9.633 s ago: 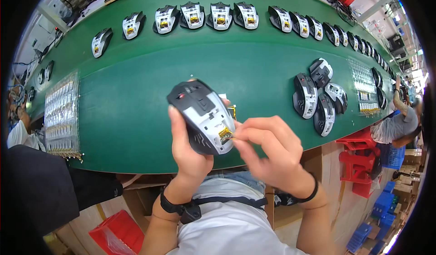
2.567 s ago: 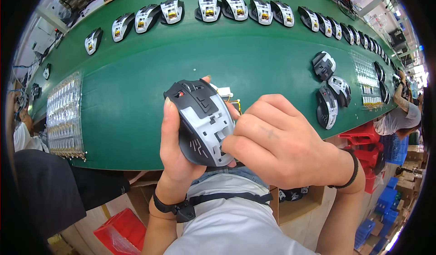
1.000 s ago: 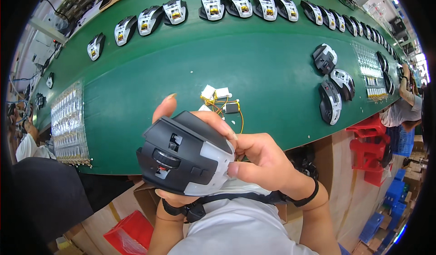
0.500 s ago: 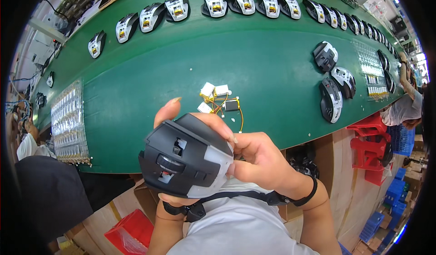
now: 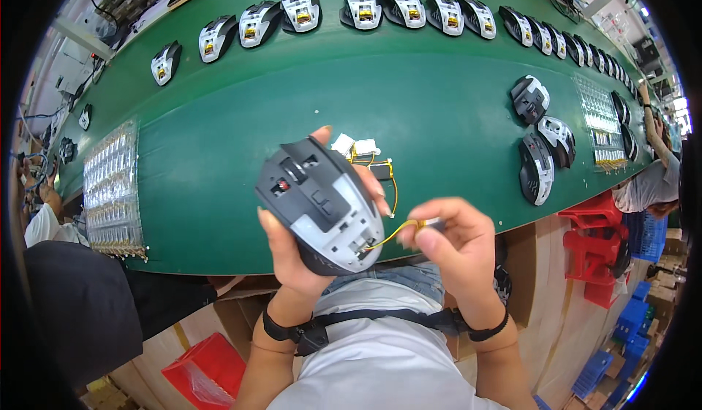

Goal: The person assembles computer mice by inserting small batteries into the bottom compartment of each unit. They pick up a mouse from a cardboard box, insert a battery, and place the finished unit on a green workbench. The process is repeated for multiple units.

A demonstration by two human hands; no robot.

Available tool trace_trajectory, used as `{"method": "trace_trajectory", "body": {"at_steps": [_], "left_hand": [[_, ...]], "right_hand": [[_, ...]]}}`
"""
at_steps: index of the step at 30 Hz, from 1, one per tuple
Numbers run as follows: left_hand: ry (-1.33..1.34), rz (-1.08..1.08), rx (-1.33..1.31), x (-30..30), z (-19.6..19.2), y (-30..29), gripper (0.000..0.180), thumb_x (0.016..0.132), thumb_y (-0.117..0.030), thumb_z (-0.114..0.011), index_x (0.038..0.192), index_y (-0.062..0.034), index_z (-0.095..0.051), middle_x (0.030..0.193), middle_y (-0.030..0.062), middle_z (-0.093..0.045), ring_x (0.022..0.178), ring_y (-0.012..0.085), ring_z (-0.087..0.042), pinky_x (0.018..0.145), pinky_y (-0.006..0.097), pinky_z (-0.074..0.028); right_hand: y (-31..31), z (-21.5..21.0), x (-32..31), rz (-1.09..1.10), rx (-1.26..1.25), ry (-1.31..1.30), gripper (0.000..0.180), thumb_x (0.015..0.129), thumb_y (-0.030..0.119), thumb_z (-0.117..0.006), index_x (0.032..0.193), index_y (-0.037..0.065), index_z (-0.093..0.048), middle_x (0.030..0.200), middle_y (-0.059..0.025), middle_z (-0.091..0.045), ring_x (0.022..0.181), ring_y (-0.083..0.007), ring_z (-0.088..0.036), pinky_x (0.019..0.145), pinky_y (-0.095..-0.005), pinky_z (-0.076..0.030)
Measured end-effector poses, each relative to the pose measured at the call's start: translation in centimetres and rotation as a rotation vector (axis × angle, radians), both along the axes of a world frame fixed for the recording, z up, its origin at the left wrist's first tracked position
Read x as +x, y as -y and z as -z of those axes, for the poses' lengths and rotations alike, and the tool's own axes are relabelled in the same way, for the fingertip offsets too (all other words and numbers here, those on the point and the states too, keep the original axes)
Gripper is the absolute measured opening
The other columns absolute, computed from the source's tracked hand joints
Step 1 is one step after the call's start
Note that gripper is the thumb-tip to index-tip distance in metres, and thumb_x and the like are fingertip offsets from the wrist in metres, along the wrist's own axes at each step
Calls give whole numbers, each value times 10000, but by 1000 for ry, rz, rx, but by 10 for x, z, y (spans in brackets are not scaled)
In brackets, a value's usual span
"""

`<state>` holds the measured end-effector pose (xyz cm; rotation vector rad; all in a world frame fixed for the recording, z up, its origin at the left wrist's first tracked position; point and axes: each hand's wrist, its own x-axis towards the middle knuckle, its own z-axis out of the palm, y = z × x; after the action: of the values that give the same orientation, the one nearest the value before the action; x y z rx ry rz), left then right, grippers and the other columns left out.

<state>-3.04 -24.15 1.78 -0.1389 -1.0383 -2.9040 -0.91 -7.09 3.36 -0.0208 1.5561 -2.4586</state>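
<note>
My left hand [image 5: 294, 265] grips a black and grey computer mouse [image 5: 319, 207], thumb on one side and fingers along the other. Its scroll wheel points away from me, and a small opening shows in its grey rear part. Yellow wires [image 5: 395, 234] run from that opening to my right hand [image 5: 466, 251]. There, fingers and thumb pinch a small battery [image 5: 434, 224], mostly hidden by the fingertips. Beyond the mouse, several loose battery packs [image 5: 365, 147] with thin wires lie on the green table [image 5: 241, 125].
Mice [image 5: 362, 8] stand in a long row along the far side. Three more mice [image 5: 537, 167] sit at the right. Clear plastic trays [image 5: 111, 191] lie at both sides. Red stools [image 5: 592, 242] and blue crates [image 5: 629, 319] stand right of the table; another person's arm [image 5: 653, 128] shows there.
My right hand has moved right, away from the mouse, with the battery, and the wires now show between them. My left hand has turned the mouse, bringing its rear opening into view.
</note>
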Motion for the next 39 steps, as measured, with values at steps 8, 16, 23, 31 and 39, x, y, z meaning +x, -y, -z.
{"method": "trace_trajectory", "body": {"at_steps": [8,16,23,31,39], "left_hand": [[97,44,127,-4,6,2,790,1007,-650,-211,1512,-49,-292,1114,218,-617,936,302,-646,829,423,-544],[161,-40,136,-6,5,1,784,1011,-630,-217,1460,-8,-376,1033,213,-622,841,297,-631,747,388,-539],[207,-21,147,-6,-1,4,772,1015,-624,-219,1448,-9,-394,1042,217,-630,844,303,-637,735,389,-537],[229,-15,188,-6,2,14,767,1011,-635,-233,1437,-24,-414,1050,197,-638,835,283,-655,719,367,-543],[240,68,241,1,-1,13,763,1012,-628,-224,1441,-25,-409,1058,223,-627,858,301,-667,746,376,-563]], "right_hand": [[28,-8,-13,30,-332,-41,357,916,37,-684,1223,-28,-513,1038,-170,-711,957,-187,-676,832,-300,-528],[34,-3,-18,282,774,-883,353,668,44,-867,995,64,-736,871,-43,-694,749,-221,-621,655,-313,-511],[24,-5,-26,273,978,-1185,339,639,44,-795,974,62,-744,936,-47,-689,755,-201,-602,617,-301,-494],[24,-18,-32,68,1054,-1370,369,646,104,-693,1004,24,-741,948,-68,-665,739,-193,-592,589,-292,-473],[22,-20,-27,138,1049,-1412,326,669,108,-720,985,30,-743,971,-57,-681,764,-170,-587,597,-279,-456]]}}
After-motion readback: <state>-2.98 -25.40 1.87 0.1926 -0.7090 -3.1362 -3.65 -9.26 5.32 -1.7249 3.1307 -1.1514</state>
